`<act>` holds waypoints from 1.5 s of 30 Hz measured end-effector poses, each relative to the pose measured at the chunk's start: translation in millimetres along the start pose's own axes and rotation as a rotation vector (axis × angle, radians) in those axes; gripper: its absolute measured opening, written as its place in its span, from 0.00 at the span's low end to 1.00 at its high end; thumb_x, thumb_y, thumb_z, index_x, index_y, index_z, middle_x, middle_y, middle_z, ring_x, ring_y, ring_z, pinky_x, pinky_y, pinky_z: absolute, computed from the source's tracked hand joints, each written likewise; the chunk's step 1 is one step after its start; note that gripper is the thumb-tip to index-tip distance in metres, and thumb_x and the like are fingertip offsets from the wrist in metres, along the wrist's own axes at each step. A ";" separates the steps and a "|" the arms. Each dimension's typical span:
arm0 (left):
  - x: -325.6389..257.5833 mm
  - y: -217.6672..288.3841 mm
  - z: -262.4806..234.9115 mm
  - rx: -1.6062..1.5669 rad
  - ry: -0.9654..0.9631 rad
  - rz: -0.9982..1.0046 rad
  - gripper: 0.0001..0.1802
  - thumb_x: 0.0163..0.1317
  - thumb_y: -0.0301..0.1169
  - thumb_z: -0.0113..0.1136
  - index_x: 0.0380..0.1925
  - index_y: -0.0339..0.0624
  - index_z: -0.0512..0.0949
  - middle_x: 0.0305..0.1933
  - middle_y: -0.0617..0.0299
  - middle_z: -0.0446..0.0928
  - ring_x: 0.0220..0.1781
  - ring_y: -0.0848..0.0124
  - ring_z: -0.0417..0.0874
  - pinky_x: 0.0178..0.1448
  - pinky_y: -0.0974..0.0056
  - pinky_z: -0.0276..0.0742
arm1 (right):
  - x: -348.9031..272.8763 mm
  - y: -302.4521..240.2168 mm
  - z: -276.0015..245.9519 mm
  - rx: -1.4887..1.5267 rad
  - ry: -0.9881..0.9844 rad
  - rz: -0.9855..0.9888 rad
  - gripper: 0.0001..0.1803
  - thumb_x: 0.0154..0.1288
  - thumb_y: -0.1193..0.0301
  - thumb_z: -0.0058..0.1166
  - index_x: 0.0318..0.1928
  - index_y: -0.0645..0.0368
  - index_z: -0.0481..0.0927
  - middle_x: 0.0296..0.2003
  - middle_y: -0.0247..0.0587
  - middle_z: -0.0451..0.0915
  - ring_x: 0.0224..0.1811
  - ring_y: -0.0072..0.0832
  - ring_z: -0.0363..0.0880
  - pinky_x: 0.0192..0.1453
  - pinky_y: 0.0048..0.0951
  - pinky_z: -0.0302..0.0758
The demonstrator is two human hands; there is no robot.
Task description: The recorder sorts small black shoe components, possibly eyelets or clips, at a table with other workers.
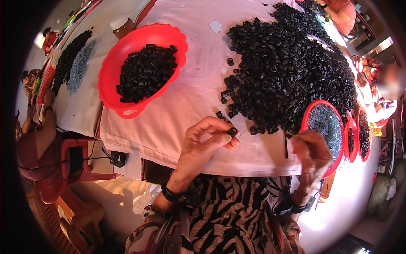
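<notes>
Pinched between the thumb and fingers of my left hand [207, 139] is a small black hollow plastic cap [232, 131], its round opening facing up to the right. My right hand [312, 154] is closed and partly blurred, to the right of the left one. Close to its fingertips a thin black stick [286, 145] shows against the pink cloth; whether the fingers grip it is hard to make out. Just beyond both hands a large heap of similar black caps [287, 72] covers the cloth, with several loose ones at its near left edge.
A red scalloped basin [111, 91] of black caps stands on the pink-covered table [194, 84] to the left. By my right hand, a red basket [305, 116] holds clear bluish bits. More red baskets [350, 158] line the right. Other people sit at both sides; a red chair [95, 167] is at lower left.
</notes>
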State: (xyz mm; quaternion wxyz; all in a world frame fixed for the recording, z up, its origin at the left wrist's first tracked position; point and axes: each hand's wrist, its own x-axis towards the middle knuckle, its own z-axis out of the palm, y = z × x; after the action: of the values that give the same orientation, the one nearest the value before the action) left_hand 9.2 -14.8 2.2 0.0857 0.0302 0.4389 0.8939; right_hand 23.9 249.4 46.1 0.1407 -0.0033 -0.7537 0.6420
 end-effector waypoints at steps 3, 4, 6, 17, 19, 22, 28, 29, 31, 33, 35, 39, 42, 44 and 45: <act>2.5 -1.6 3.1 0.043 0.020 -0.041 0.07 0.65 0.22 0.60 0.43 0.35 0.78 0.44 0.52 0.83 0.41 0.67 0.86 0.45 0.66 0.82 | -3.7 6.5 42.5 0.294 -0.131 0.021 0.10 0.56 0.84 0.63 0.41 0.67 0.82 0.42 0.47 0.83 0.40 0.29 0.83 0.43 0.27 0.80; 1.8 -2.1 4.1 0.065 0.031 -0.042 0.07 0.65 0.21 0.60 0.42 0.35 0.77 0.42 0.52 0.83 0.40 0.67 0.86 0.44 0.65 0.82 | -4.9 8.0 56.9 0.353 -0.149 0.040 0.09 0.58 0.83 0.63 0.40 0.68 0.82 0.42 0.46 0.83 0.41 0.29 0.83 0.44 0.27 0.80; 1.0 -3.2 4.2 0.087 0.049 -0.040 0.06 0.65 0.21 0.60 0.42 0.35 0.77 0.41 0.53 0.83 0.39 0.66 0.86 0.44 0.64 0.82 | -3.3 3.8 76.5 0.314 -0.161 0.026 0.09 0.60 0.86 0.62 0.41 0.67 0.81 0.42 0.45 0.83 0.41 0.28 0.83 0.45 0.27 0.81; -0.6 -4.9 2.4 0.094 0.000 -0.017 0.06 0.64 0.19 0.60 0.41 0.33 0.76 0.43 0.53 0.81 0.40 0.67 0.85 0.46 0.63 0.82 | -6.5 5.5 103.6 0.372 -0.205 -0.009 0.08 0.61 0.89 0.57 0.40 0.68 0.80 0.43 0.46 0.81 0.39 0.27 0.84 0.44 0.26 0.83; -0.2 -4.9 2.5 0.100 -0.001 -0.018 0.06 0.65 0.19 0.60 0.41 0.32 0.76 0.43 0.53 0.81 0.40 0.68 0.84 0.46 0.64 0.83 | -6.7 10.6 102.7 0.312 -0.207 -0.067 0.08 0.60 0.89 0.58 0.39 0.68 0.80 0.43 0.47 0.82 0.39 0.26 0.84 0.43 0.25 0.83; 0.2 -5.7 2.7 0.103 -0.010 -0.004 0.06 0.65 0.20 0.60 0.41 0.32 0.77 0.43 0.53 0.81 0.40 0.68 0.85 0.46 0.64 0.83 | -6.2 13.4 101.2 0.200 -0.213 -0.102 0.08 0.58 0.88 0.59 0.38 0.67 0.81 0.42 0.47 0.82 0.39 0.26 0.84 0.42 0.25 0.82; -0.4 -7.7 1.6 0.117 -0.017 0.042 0.08 0.65 0.20 0.60 0.44 0.33 0.77 0.43 0.54 0.81 0.41 0.69 0.84 0.46 0.65 0.82 | 2.2 1.0 90.9 -0.090 -0.299 -0.276 0.06 0.58 0.86 0.59 0.37 0.67 0.83 0.38 0.45 0.84 0.34 0.25 0.83 0.38 0.23 0.79; -0.7 -5.6 2.5 0.082 0.045 0.067 0.09 0.65 0.21 0.60 0.45 0.33 0.77 0.43 0.55 0.81 0.40 0.69 0.84 0.46 0.65 0.82 | 3.0 3.2 87.8 -0.089 -0.222 -0.264 0.06 0.59 0.85 0.59 0.37 0.67 0.83 0.37 0.44 0.84 0.33 0.24 0.83 0.38 0.22 0.78; -0.7 -4.0 0.2 -0.028 0.100 0.141 0.11 0.66 0.22 0.60 0.48 0.34 0.78 0.44 0.55 0.81 0.42 0.70 0.82 0.48 0.67 0.78 | 3.6 4.0 82.7 -0.078 -0.077 -0.134 0.07 0.59 0.86 0.58 0.37 0.66 0.83 0.34 0.41 0.84 0.31 0.22 0.82 0.36 0.22 0.77; -0.7 -2.6 -5.7 -0.007 0.134 0.207 0.10 0.67 0.22 0.59 0.48 0.34 0.78 0.45 0.55 0.80 0.43 0.70 0.82 0.49 0.68 0.77 | 7.3 5.8 80.4 -0.069 -0.117 -0.108 0.07 0.58 0.86 0.58 0.37 0.66 0.84 0.34 0.41 0.84 0.31 0.22 0.82 0.36 0.21 0.77; 1.2 -3.7 -10.1 -0.015 0.159 0.313 0.10 0.67 0.21 0.57 0.47 0.34 0.79 0.48 0.55 0.79 0.46 0.70 0.81 0.51 0.69 0.75 | 8.1 5.4 86.6 -0.085 -0.190 -0.118 0.07 0.58 0.87 0.59 0.36 0.66 0.83 0.35 0.42 0.84 0.30 0.23 0.82 0.35 0.22 0.78; 3.1 -2.6 -5.2 -0.008 0.192 0.321 0.11 0.68 0.21 0.56 0.49 0.33 0.78 0.49 0.55 0.79 0.46 0.70 0.81 0.51 0.69 0.75 | 9.0 0.9 106.4 -0.355 -0.271 -0.287 0.09 0.55 0.88 0.58 0.36 0.67 0.83 0.36 0.44 0.82 0.33 0.33 0.83 0.36 0.29 0.79; 2.1 -1.5 -5.8 -0.024 0.207 0.286 0.11 0.68 0.21 0.56 0.50 0.33 0.78 0.49 0.55 0.80 0.46 0.71 0.81 0.51 0.69 0.75 | 17.1 7.5 116.3 -0.516 -0.329 -0.528 0.11 0.52 0.87 0.58 0.38 0.67 0.82 0.36 0.44 0.80 0.37 0.39 0.81 0.37 0.35 0.79; 2.2 -0.6 -6.7 -0.044 0.193 0.260 0.12 0.69 0.21 0.56 0.51 0.33 0.77 0.49 0.55 0.81 0.45 0.71 0.81 0.51 0.69 0.76 | 18.5 5.9 119.9 -0.587 -0.365 -0.517 0.11 0.51 0.86 0.58 0.37 0.66 0.80 0.36 0.44 0.78 0.39 0.42 0.78 0.39 0.39 0.79; 2.1 -0.6 -6.6 -0.045 0.196 0.263 0.12 0.69 0.21 0.56 0.51 0.33 0.77 0.49 0.55 0.81 0.45 0.71 0.81 0.51 0.69 0.76 | 19.8 7.3 121.1 -0.624 -0.387 -0.518 0.09 0.51 0.85 0.58 0.36 0.65 0.80 0.36 0.43 0.78 0.38 0.42 0.78 0.38 0.39 0.79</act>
State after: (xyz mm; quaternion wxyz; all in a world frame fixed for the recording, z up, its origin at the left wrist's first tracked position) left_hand 6.4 -19.3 -2.4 -0.0746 -0.0022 0.4175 0.9056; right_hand -22.6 137.3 26.6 0.1454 0.2634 -0.8997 0.3162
